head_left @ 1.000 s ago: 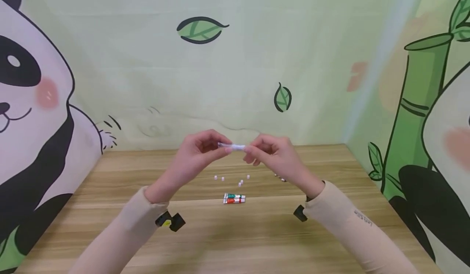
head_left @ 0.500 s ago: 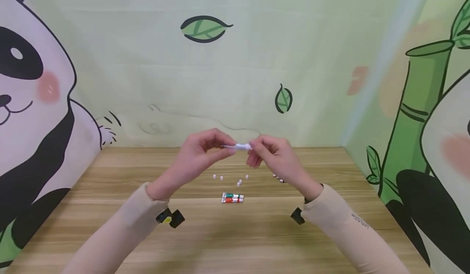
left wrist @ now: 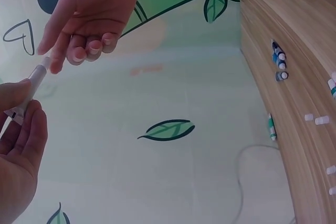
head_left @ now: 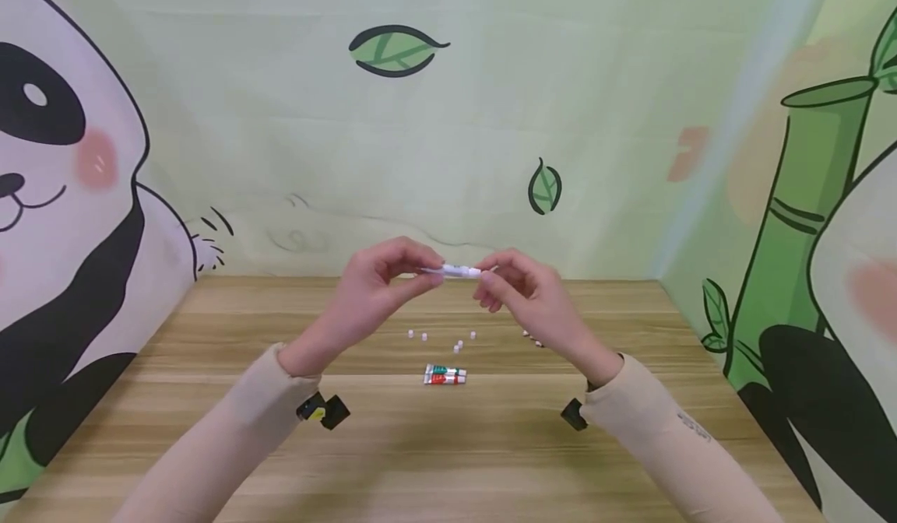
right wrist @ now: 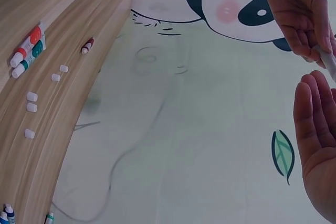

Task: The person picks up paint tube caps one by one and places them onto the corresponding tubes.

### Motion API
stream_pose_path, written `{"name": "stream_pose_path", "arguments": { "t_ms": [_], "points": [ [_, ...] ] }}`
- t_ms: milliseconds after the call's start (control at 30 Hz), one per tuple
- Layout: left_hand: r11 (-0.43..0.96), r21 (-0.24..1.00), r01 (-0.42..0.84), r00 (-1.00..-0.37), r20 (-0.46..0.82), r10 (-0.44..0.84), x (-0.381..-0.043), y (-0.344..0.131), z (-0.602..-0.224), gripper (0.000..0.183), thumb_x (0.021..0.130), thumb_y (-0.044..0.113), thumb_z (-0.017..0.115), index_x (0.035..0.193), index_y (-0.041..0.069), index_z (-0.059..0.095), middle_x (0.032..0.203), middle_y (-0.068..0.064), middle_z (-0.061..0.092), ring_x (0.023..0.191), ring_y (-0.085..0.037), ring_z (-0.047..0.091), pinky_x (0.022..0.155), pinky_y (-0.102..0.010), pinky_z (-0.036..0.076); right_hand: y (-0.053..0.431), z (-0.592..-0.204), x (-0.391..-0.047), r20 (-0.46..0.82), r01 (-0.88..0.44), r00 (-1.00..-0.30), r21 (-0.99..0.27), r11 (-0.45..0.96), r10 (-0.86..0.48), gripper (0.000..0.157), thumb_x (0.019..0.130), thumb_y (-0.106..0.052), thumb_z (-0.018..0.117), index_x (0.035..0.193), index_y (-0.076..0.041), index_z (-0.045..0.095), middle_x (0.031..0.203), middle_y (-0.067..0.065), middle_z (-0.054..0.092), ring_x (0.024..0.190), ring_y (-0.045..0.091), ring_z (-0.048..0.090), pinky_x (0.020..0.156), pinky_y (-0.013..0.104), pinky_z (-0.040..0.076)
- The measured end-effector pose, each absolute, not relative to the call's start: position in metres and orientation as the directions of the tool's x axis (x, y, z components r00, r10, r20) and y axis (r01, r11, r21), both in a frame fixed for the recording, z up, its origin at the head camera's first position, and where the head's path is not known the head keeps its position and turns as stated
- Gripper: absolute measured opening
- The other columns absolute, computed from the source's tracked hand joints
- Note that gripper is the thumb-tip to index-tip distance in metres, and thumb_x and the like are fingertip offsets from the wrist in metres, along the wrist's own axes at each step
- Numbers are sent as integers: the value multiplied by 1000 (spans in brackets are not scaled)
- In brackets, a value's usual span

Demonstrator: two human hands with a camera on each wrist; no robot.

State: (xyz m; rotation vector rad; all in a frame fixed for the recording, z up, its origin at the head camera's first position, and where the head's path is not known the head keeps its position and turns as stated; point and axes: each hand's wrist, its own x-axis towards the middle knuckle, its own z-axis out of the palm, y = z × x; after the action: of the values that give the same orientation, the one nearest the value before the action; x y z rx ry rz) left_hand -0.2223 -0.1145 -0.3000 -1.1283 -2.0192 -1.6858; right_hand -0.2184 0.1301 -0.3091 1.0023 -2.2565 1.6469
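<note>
A small white paint tube (head_left: 459, 271) is held level above the table, between both hands. My left hand (head_left: 381, 282) pinches its flat tail end between thumb and fingers. At the other end, the thumb and index finger of my right hand (head_left: 522, 282) pinch the white cap (left wrist: 46, 63); the remaining fingers curl loosely in the left wrist view. On the table below lie a green paint tube (head_left: 448, 370) and a red paint tube (head_left: 444, 380), side by side with caps pointing right.
Several small white caps (head_left: 423, 337) are scattered on the wooden table (head_left: 448, 461) beyond the two tubes. More tubes (left wrist: 280, 59), dark and blue, lie on the right side, partly hidden by my right hand in the head view. A panda-printed backdrop (head_left: 280, 118) stands behind.
The right thumb and fingers have shifted around the cap, so more of it shows now. The left hand keeps its pinch on the tail. Both hands have risen slightly in view.
</note>
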Motion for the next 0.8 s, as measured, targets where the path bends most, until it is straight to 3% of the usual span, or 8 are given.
{"name": "stream_pose_path", "arguments": {
  "t_ms": [200, 367, 633, 800],
  "points": [
    [17, 736, 677, -681, 617, 395, -222, -114, -302, 14, 90, -1, 74, 103, 5, 72, 101, -5, 71, 92, -22, 68, 89, -39, 56, 134, -309, -217, 490, -606, -759, -772, 190, -429, 11, 100, -6, 61, 110, -2, 65, 90, 10, 70, 78, 22, 66, 72, 39, 58],
    [25, 768, 640, -709, 577, 404, -222, -112, -301, 14, 90, 1, 75, 103, 6, 72, 101, -5, 71, 89, -23, 68, 84, -36, 57, 135, -309, -217, 480, -599, -767, -774, 207, -426, 11, 101, -6, 61, 110, -1, 64, 91, 14, 70, 79, 22, 66, 73, 37, 58],
    [2, 805, 593, -733, 539, 415, -222, -111, -300, 7, 90, 0, 74, 96, 3, 74, 109, -8, 69, 97, -26, 66, 82, -36, 58, 138, -309, -215, 471, -592, -778, -771, 235, -416, 10, 100, -8, 63, 108, -2, 66, 90, 7, 72, 77, 22, 67, 71, 37, 58],
    [-5, 824, 567, -754, 522, 399, -221, -110, -301, 13, 90, 2, 75, 103, 3, 73, 106, -9, 69, 94, -26, 65, 84, -37, 58, 139, -310, -215, 475, -591, -771, -782, 199, -425, 9, 100, -7, 62, 107, -3, 66, 90, 8, 72, 77, 29, 67, 71, 34, 58]
  ]
}}
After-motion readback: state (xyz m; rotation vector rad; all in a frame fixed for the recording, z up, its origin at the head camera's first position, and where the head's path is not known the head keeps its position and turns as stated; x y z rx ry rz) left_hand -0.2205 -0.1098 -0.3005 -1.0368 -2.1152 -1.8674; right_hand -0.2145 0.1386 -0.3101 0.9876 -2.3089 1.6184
